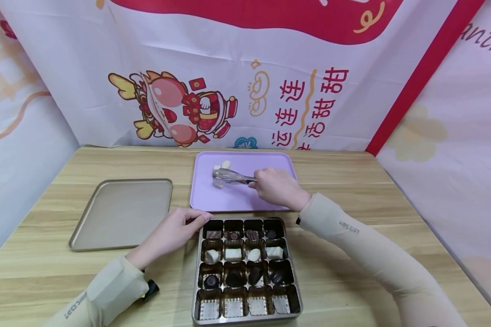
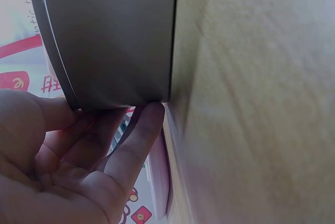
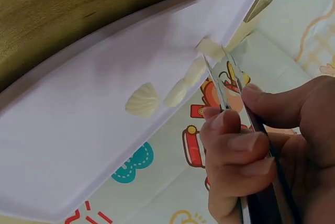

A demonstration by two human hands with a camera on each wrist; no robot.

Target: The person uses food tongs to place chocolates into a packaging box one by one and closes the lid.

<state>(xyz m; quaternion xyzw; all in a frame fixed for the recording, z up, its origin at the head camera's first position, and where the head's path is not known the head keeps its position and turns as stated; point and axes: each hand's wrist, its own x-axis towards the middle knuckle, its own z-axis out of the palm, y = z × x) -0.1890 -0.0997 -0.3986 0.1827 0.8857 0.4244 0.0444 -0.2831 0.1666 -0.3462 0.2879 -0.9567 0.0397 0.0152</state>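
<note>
A metal chocolate box [image 1: 246, 318] with a grid of compartments sits at the table's near edge; several cells hold dark and white chocolates, and the nearest row is empty. My left hand [image 1: 176, 229] rests with straight fingers [image 2: 137, 140] against the box's far left corner [image 2: 115, 41]. My right hand [image 1: 276, 186] grips metal tongs [image 1: 233, 176] over a lilac tray [image 1: 270, 161]. The tong tips [image 3: 217, 59] reach a white chocolate piece [image 3: 209, 47]; whether they pinch it is unclear. Beside it lie a white shell-shaped piece [image 3: 142, 100] and other white pieces [image 3: 186, 81].
A gold metal lid [image 1: 122, 211] lies flat on the wooden table [image 1: 393, 213] to the left of the lilac tray. Printed banner walls [image 1: 294, 91] close off the back and both sides. A small black object [image 1: 150, 289] sits by my left sleeve.
</note>
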